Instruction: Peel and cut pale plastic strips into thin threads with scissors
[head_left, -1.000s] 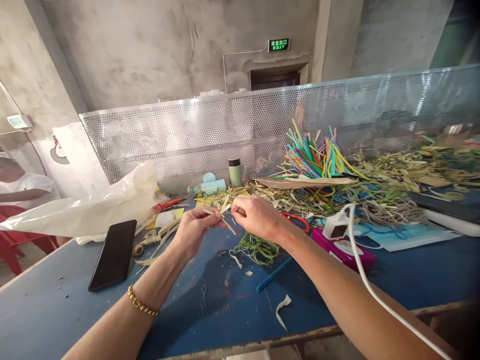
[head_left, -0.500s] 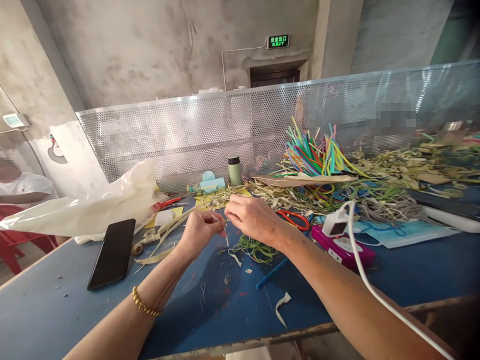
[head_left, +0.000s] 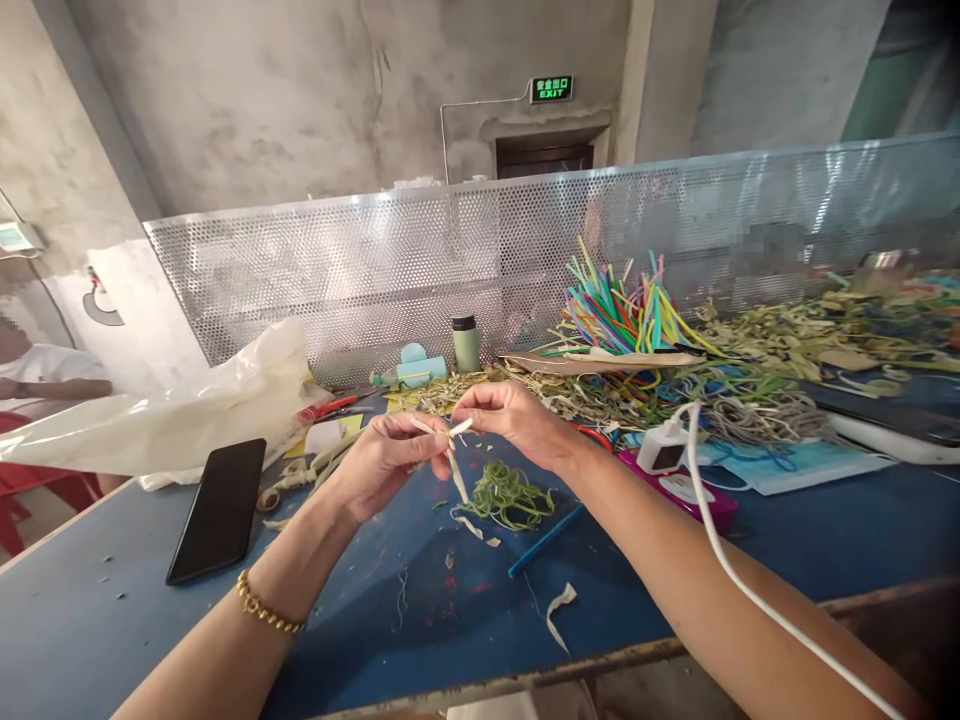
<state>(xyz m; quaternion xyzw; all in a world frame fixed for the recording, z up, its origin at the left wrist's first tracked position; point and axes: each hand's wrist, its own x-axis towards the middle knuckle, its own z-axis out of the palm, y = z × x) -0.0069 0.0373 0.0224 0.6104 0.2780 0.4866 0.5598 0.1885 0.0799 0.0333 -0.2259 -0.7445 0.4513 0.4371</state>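
Note:
My left hand (head_left: 397,455) is closed, thumb and fingers pinching a small piece made of pale dried-leaf strips (head_left: 456,465). The strips cross at a knot, with ends pointing up and one longer end hanging down. My right hand (head_left: 510,420) is also closed, its thumb and fingertips together at the upper end of the strips. A tangle of green string (head_left: 514,497) lies on the blue table (head_left: 360,620) just below my right hand. Beside it rests a thin blue stick (head_left: 545,541), and nearer me a loose pale strip scrap (head_left: 557,615).
A black phone (head_left: 217,512) lies left of my arms. Farther back are red-handled pliers (head_left: 326,408), a green bottle (head_left: 466,345), bundled colourful pipe cleaners (head_left: 626,310) and heaped dry strips (head_left: 795,335). A white cable (head_left: 712,530) runs from a purple power strip (head_left: 694,490) over my right forearm.
My fingers have shifted on the strips, so the crossed piece now shows more clearly. My right hand has turned, with its fingertips at the upper end.

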